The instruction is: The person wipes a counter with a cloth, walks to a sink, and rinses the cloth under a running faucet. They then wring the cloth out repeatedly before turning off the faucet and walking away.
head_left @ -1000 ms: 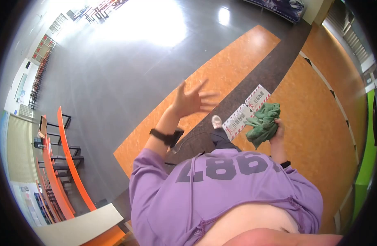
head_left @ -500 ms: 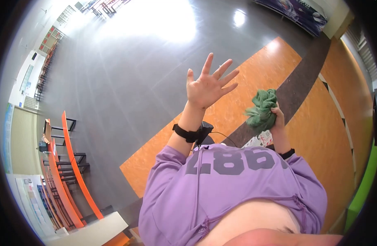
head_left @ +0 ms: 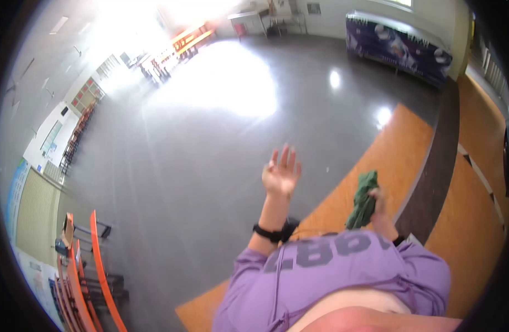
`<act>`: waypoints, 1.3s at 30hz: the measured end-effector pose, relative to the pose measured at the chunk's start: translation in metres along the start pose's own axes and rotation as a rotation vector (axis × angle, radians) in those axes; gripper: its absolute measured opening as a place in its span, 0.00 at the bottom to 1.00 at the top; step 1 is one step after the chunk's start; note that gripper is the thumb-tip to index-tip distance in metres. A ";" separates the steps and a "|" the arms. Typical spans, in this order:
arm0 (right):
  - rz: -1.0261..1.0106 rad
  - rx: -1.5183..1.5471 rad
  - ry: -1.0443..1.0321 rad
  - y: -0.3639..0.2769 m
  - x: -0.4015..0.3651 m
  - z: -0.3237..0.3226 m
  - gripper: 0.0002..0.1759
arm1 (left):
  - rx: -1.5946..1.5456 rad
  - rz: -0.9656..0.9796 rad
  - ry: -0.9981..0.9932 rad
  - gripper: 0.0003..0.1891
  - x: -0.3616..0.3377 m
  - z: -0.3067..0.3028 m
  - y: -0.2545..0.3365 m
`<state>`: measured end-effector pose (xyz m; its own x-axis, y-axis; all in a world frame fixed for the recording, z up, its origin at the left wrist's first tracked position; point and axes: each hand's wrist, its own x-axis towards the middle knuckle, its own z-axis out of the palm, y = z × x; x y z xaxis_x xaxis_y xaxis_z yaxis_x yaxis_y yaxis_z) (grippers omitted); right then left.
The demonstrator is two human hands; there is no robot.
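My left hand [head_left: 282, 176] is raised in front of my chest, palm turned toward me, its fingers stretched out and holding nothing. Around that wrist is a black strap [head_left: 267, 233], and a dark boxy device [head_left: 289, 228] sits beside it. My right hand [head_left: 379, 203] grips a bunched green cloth [head_left: 363, 202] from its right side, with the fingers partly hidden and blurred. The cloth hangs upright and crumpled in front of my purple top [head_left: 343, 271], apart from my left hand.
Orange benches [head_left: 102, 271] with dark legs stand at the lower left. A long purple printed banner [head_left: 396, 50] covers a counter at the back right. The grey floor [head_left: 210, 193] meets an orange floor area [head_left: 401, 144] and a dark curved band [head_left: 432, 177].
The view has tilted up, showing more of the far room. My left hand appears lower with its fingers less spread; the cloth, still in my right hand, looks narrower and more upright.
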<state>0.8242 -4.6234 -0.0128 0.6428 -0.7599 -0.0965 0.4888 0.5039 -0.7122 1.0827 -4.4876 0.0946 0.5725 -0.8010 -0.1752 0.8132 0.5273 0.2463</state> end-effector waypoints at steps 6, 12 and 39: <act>-0.129 -0.184 0.051 0.012 0.130 0.055 0.32 | 0.416 -0.091 0.109 0.21 0.143 -0.003 0.028; -0.048 -0.096 0.020 0.044 0.315 0.078 0.33 | 0.659 -0.327 -0.033 0.24 0.332 -0.026 0.048; -0.029 -0.031 0.344 0.043 1.011 0.183 0.29 | 1.156 -1.039 -0.363 0.33 1.032 0.069 0.127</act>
<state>1.6030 -5.2946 -0.0136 0.3900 -0.8704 -0.3005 0.4827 0.4711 -0.7382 1.7699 -5.2670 0.0108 -0.3463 -0.7703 -0.5355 0.2063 -0.6193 0.7576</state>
